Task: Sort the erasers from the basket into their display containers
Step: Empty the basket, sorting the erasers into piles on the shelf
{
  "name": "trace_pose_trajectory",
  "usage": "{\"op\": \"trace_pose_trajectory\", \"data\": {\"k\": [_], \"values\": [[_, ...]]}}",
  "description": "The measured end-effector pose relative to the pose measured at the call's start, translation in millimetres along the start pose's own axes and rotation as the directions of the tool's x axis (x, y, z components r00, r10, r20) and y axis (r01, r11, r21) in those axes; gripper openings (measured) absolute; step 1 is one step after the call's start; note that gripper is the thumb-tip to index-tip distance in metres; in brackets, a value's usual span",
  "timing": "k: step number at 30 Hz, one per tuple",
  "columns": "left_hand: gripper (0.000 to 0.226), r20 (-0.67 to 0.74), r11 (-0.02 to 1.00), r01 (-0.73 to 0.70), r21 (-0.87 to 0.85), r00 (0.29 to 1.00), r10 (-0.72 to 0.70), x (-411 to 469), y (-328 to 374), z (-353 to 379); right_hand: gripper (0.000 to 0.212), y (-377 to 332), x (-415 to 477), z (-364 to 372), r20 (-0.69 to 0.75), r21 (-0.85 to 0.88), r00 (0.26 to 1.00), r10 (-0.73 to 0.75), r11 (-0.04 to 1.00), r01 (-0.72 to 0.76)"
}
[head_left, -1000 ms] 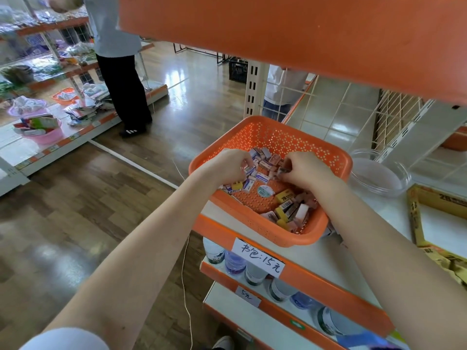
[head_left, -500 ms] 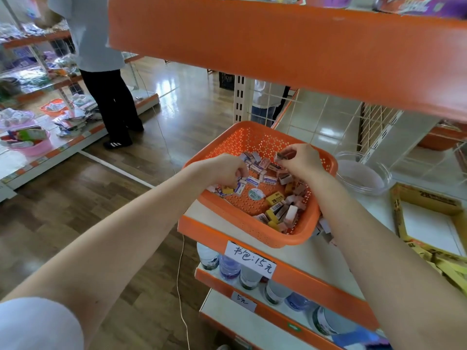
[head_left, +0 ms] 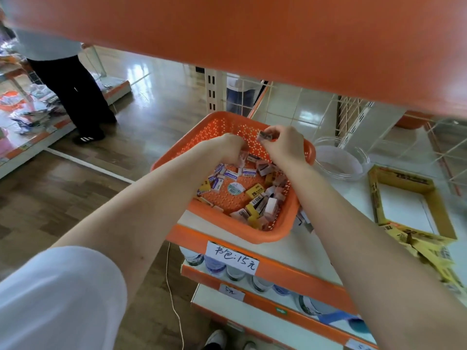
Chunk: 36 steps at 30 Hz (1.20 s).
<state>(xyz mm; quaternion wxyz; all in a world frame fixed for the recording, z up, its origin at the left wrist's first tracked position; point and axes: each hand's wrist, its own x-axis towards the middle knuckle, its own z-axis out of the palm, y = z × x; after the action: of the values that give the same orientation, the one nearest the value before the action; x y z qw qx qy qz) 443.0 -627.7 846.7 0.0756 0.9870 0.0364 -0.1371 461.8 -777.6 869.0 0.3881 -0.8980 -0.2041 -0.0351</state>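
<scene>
A: Head view, grips?
B: Right grip (head_left: 283, 145) pinching one eraser (head_left: 265, 135), held up over far side of basket (head_left: 227, 226). Left grip (head_left: 231, 147) curled down into eraser pile (head_left: 255, 193); hold unclear.
A: Counts?
B: One basket, one clear bowl (head_left: 341, 160), one cardboard box (head_left: 412, 205). Pile too blurred to count.

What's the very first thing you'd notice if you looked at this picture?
The bright orange basket on the white shelf, scattered with little wrapped erasers, catches the eye first. Near its far rim the right hand pinches one small eraser, and the left hand is down among the pile with its fingers hidden. A big orange upper shelf looms across the whole top of the view.
</scene>
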Motion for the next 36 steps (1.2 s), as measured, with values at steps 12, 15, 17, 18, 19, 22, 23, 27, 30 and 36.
{"op": "trace_pose_trajectory", "data": {"k": [12,15,17,18,19,22,23,27,30,36], "values": [[0.053,-0.081,0.993,0.021,-0.113,0.996,-0.030,-8,-22,6,0.027,-4,-2,8,0.055,-0.036,0.997,-0.048,0.998,0.050],[0.045,-0.116,0.994,0.012,-0.106,0.993,-0.024,-18,-27,5,0.026,-5,-2,11,0.077,-0.051,0.994,-0.081,0.995,0.086],[0.042,-0.128,0.997,0.019,-0.078,0.991,-0.029,-24,-30,4,0.026,-6,-1,13,0.092,-0.051,0.992,-0.091,0.994,0.095],[0.043,-0.131,0.997,0.025,-0.074,0.991,-0.035,-26,-32,4,0.027,-7,0,15,0.101,-0.043,0.991,-0.091,0.994,0.096],[0.044,-0.130,0.997,0.035,-0.075,0.991,-0.044,-29,-35,4,0.028,-9,0,16,0.109,-0.035,0.990,-0.092,0.995,0.097],[0.046,-0.129,0.995,0.055,-0.078,0.990,-0.065,-37,-43,3,0.029,-18,2,23,0.121,-0.025,0.987,-0.102,0.994,0.106],[0.047,-0.131,0.995,0.059,-0.078,0.989,-0.068,-39,-47,3,0.029,-21,2,27,0.125,-0.023,0.986,-0.107,0.994,0.111],[0.045,-0.146,0.993,0.075,-0.090,0.985,-0.088,-45,-55,3,0.029,-29,2,36,0.133,-0.016,0.983,-0.129,0.991,0.132],[0.039,-0.191,0.989,0.039,-0.141,0.979,-0.066,-50,-48,-4,0.029,-29,2,32,0.107,0.014,0.986,-0.131,0.991,0.130],[0.027,-0.299,0.965,-0.168,-0.204,0.949,0.102,-57,-8,-35,0.027,-22,-1,-22,-0.051,0.049,0.984,-0.169,0.984,0.171]]}}
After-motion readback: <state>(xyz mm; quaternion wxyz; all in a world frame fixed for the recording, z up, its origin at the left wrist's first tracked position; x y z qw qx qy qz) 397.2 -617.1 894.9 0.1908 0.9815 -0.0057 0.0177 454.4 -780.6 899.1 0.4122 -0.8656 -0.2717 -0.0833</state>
